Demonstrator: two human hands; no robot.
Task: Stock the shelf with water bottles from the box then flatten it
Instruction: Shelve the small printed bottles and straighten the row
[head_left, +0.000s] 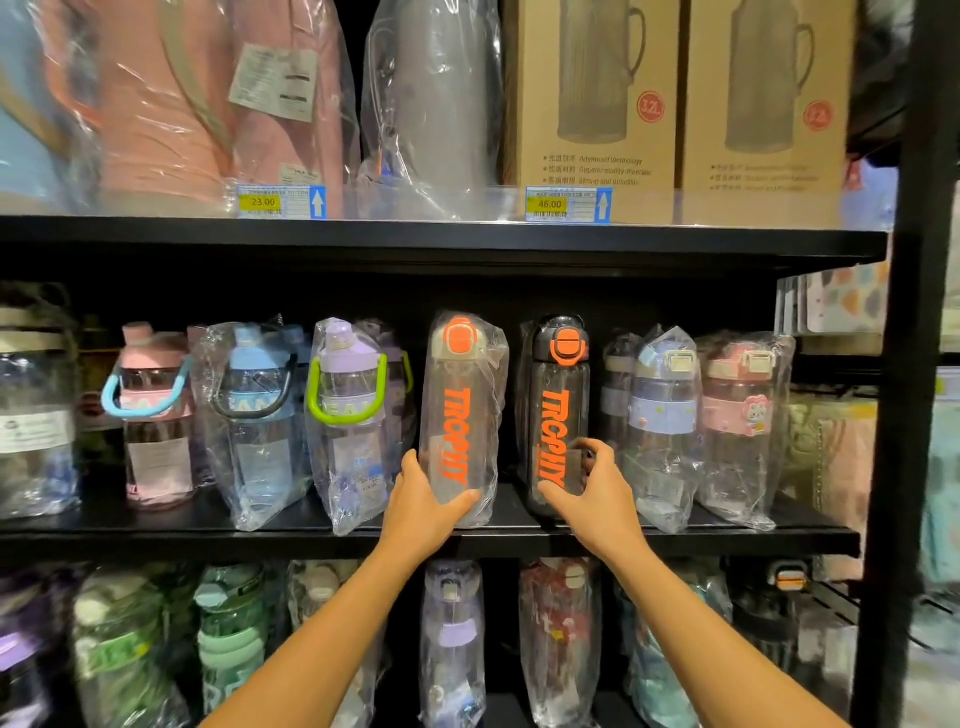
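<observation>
Two tall bottles with orange "TROPHY" lettering stand upright on the middle shelf (675, 540). The left one, a clear bottle (460, 395) in a plastic bag with an orange cap, is gripped low down by my left hand (423, 512), thumb across its front. The right one, a dark bottle (561, 395) with an orange clasp, is held near its base by my right hand (597, 493), fingers curled round its right side. No box is in view.
Bagged bottles with pink, blue and purple lids (249, 415) fill the shelf to the left; pastel bottles (665, 415) stand to the right. Boxed jugs (592, 98) sit on the top shelf. A black upright post (904, 415) bounds the right side. More bottles crowd the lower shelf.
</observation>
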